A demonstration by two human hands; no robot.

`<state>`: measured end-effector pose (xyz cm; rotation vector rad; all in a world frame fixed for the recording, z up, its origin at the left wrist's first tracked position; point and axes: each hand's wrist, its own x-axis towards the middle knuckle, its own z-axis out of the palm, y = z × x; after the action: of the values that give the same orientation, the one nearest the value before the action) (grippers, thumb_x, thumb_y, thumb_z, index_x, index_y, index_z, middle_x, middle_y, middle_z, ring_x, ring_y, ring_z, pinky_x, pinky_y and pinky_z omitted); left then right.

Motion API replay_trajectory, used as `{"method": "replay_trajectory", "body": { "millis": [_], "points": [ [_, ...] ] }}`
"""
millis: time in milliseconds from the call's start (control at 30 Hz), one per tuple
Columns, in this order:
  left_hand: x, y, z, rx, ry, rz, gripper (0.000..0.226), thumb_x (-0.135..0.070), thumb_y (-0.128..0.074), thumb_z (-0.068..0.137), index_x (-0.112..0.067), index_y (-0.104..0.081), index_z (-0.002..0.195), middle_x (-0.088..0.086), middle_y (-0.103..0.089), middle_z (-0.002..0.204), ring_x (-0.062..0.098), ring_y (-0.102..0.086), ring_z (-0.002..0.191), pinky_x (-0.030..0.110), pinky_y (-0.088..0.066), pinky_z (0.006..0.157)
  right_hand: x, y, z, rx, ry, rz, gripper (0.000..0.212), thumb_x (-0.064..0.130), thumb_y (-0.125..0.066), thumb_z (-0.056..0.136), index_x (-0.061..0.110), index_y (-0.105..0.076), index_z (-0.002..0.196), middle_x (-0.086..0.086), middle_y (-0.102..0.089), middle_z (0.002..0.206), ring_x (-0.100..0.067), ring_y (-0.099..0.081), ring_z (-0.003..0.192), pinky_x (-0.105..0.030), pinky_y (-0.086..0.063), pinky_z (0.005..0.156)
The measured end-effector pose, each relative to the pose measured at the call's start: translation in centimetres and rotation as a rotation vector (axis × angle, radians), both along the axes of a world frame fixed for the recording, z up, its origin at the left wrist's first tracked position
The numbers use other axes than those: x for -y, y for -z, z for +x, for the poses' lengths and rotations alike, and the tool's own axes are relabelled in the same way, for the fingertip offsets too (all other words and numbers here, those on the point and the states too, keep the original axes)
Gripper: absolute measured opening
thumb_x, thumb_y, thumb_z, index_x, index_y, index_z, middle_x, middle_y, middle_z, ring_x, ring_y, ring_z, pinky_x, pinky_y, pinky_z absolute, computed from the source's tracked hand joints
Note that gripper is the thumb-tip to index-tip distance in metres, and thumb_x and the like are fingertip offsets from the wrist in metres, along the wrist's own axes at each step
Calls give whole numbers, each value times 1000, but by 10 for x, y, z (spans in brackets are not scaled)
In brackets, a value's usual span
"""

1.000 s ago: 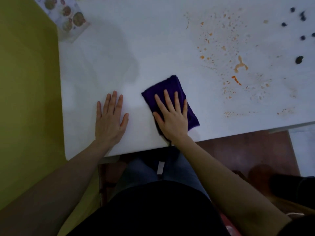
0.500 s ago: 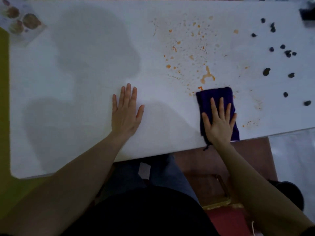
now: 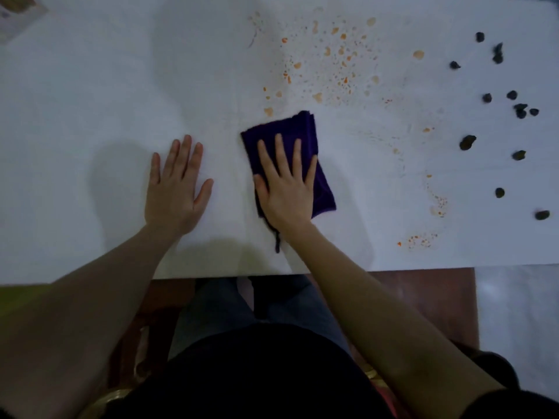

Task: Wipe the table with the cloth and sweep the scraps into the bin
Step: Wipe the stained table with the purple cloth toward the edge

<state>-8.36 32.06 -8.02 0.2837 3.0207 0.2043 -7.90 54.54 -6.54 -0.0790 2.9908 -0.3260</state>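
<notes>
A folded purple cloth (image 3: pixel 302 131) lies on the white table (image 3: pixel 90 101) near its front edge. My right hand (image 3: pixel 286 189) presses flat on the cloth, fingers spread. Just left of it, my left hand (image 3: pixel 175 189) rests flat on the bare tabletop and holds nothing. Orange stains (image 3: pixel 335 62) speckle the table beyond and to the right of the cloth, with more orange specks (image 3: pixel 420 240) by the front edge. Several dark scraps (image 3: pixel 467 142) are scattered at the far right. No bin is in view.
A printed paper (image 3: pixel 15 13) lies at the table's back left corner. Below the front edge I see my legs, a reddish-brown floor (image 3: pixel 423 297) and a pale tiled patch (image 3: pixel 517 313) at the right.
My right hand slid the cloth right over the orange smear, then back left to a spot next to my left hand. The smear near the middle is gone. My left hand stayed flat.
</notes>
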Motion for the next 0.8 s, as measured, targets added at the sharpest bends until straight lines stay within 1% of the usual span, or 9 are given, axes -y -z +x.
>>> {"method": "replay_trajectory", "body": {
  "millis": [100,200,300,367,467,567,667,700,800],
  "points": [
    [-2,-2,-2,1,-1,-15,68,-49,-21,101,-18,-8,160,3,-5,168,20,-3,155,49,-3,124,-36,-1,35,-11,-100,-10,59,54,-30,102,33,-21,156,1,-15,165,-29,-7,152,-53,-6,122],
    [0,-1,-3,5,-7,-17,68,-49,-22,101,-18,-9,160,4,-5,168,21,-4,155,49,-4,124,-98,-5,45,-11,-29,36,62,60,-31,99,36,-24,155,1,-19,164,-30,-12,151,-50,-10,121],
    [1,1,-3,-17,-2,-22,67,-49,-21,101,-19,-8,160,3,-4,168,20,-3,155,50,-5,124,-146,-10,8,52,95,68,63,62,-23,98,37,-17,156,0,-12,165,-32,-6,152,-52,-5,122],
    [1,3,-3,-17,0,-16,67,-49,-21,102,-19,-8,160,3,-4,168,20,-2,155,50,-5,124,-150,-11,-33,72,192,67,62,60,-20,100,37,-12,157,0,-7,166,-33,1,152,-54,-1,121],
    [2,4,-4,-14,-6,-7,67,-49,-22,102,-19,-9,160,3,-5,168,20,-2,155,49,-5,124,-115,-7,-92,47,307,17,61,57,-22,101,36,-11,157,-1,-5,166,-35,4,151,-57,1,120],
    [4,2,-4,-28,-13,26,66,-47,-28,101,-19,-17,159,4,-11,167,21,-9,154,47,-7,124,-57,-3,-114,35,251,-10,61,55,-26,101,35,-13,157,-2,-7,166,-37,2,151,-58,0,120],
    [6,-4,-13,-62,-17,132,60,-42,-33,99,-15,-35,153,8,-28,162,26,-26,149,44,-18,120,2,-2,-90,-9,73,11,61,54,-29,100,35,-19,156,-1,-14,165,-37,-5,151,-56,-5,120],
    [9,-6,-20,-72,-18,149,59,-41,-34,99,-14,-37,151,9,-31,161,27,-29,148,43,-21,118,16,-3,-72,-9,12,0,60,53,-30,100,34,-20,156,0,-15,165,-36,-6,151,-55,-7,120],
    [19,-9,-45,-52,-65,113,58,-39,-31,102,-16,-30,154,9,-24,164,26,-23,150,42,-16,121,24,-4,-8,-3,-148,-38,58,50,-34,102,32,-21,156,0,-15,165,-31,-5,152,-52,-7,121]
  ]
}}
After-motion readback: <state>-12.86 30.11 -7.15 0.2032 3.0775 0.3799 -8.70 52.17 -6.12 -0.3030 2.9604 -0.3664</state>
